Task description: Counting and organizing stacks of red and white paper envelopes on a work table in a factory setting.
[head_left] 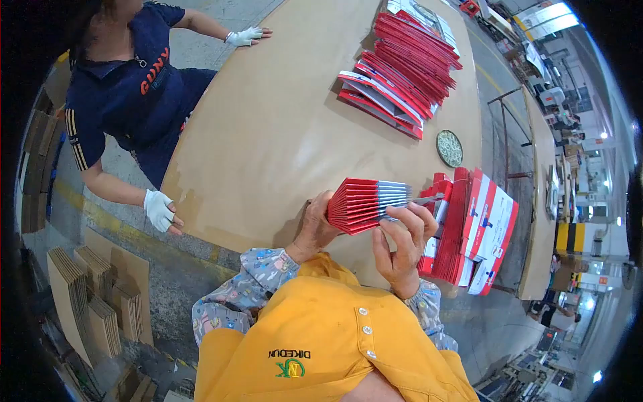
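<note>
A fanned bundle of folded red-and-white printed cardboard pieces (365, 204) is held above the near part of the table. My left hand (315, 228) is closed round its left end. At the right end is my right hand (405, 248), its fingers bent and touching the bundle's white edge. A thin greyish strip or tool (429, 199) juts out to the right from behind those fingers; its kind and most of its length are hidden. Right of that hand, folded red-and-white cardboard pieces (485, 221) stand packed together on the table.
A long row of red folded cardboard pieces (412, 63) lies at the far right of the brown table (268, 120). Nearer is a round dish (449, 148) of small pale pieces. A co-worker (134, 87) in white fingerless gloves stands at left, above cardboard stacks (100, 295).
</note>
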`<state>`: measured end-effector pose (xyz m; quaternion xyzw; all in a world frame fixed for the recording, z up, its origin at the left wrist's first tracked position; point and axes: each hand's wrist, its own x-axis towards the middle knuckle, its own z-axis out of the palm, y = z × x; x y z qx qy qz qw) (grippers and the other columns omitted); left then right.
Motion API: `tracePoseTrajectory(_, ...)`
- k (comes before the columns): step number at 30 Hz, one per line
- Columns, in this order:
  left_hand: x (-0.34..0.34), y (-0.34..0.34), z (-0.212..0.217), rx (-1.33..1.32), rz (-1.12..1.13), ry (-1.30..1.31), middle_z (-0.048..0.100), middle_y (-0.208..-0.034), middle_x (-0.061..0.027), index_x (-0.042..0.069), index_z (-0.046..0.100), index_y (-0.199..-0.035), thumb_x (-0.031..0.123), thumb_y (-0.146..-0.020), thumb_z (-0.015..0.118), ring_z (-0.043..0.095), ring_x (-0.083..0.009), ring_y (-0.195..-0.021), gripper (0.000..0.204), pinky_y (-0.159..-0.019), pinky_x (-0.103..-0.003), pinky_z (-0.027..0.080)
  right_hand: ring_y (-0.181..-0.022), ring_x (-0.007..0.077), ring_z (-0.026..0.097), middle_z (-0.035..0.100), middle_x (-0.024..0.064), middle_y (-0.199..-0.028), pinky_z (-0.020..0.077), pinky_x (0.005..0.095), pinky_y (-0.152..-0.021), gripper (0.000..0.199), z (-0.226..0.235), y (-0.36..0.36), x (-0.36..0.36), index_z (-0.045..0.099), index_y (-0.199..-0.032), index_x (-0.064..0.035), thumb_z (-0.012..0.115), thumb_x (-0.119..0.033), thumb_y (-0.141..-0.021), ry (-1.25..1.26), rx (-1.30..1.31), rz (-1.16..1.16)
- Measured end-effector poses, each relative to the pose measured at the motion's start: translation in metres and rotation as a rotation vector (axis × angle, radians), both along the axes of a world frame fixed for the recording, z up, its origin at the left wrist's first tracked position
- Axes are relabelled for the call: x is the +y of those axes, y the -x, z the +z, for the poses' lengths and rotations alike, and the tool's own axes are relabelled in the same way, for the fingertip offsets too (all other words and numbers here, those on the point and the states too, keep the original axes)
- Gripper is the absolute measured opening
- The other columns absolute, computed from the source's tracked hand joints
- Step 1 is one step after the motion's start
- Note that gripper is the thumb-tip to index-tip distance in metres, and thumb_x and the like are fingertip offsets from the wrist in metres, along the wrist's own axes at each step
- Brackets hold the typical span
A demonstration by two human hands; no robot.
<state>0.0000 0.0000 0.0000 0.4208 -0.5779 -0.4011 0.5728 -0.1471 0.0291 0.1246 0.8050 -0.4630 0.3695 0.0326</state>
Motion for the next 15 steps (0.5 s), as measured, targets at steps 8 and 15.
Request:
tracePoseTrajectory(8,-0.001,0.002,0.010,-0.057,0.018,0.047,0.060,-0.085,-0.0119,0.007,0.057,-0.096,0.013,-0.064,0.081,0.059,-0.0322,-0.079,0.041,-0.069,-0.039,0.048,-0.097,0.0260,0.045,0.055,0.0048,-0.093,0.0334,0.0441,-0.091,0.026,0.014,-0.004,-0.004,0.065,-0.094,-0.0093,0.072,-0.008,-0.069,0.010,-0.039,-0.001)
tracePoseTrajectory(15,0.005,-0.006,0.007,-0.013,0.038,0.009,0.060,-0.085,-0.0120,0.007,0.056,-0.094,0.012,-0.065,0.080,0.059,-0.0323,-0.079,0.038,-0.069,-0.039,0.048,-0.093,0.0243,0.044,0.052,0.0039,-0.089,0.0335,0.0432,-0.090,0.034,0.019,-0.013,-0.003,0.066,-0.106,-0.0099,0.069,-0.008,-0.072,-0.038,-0.006,-0.020)
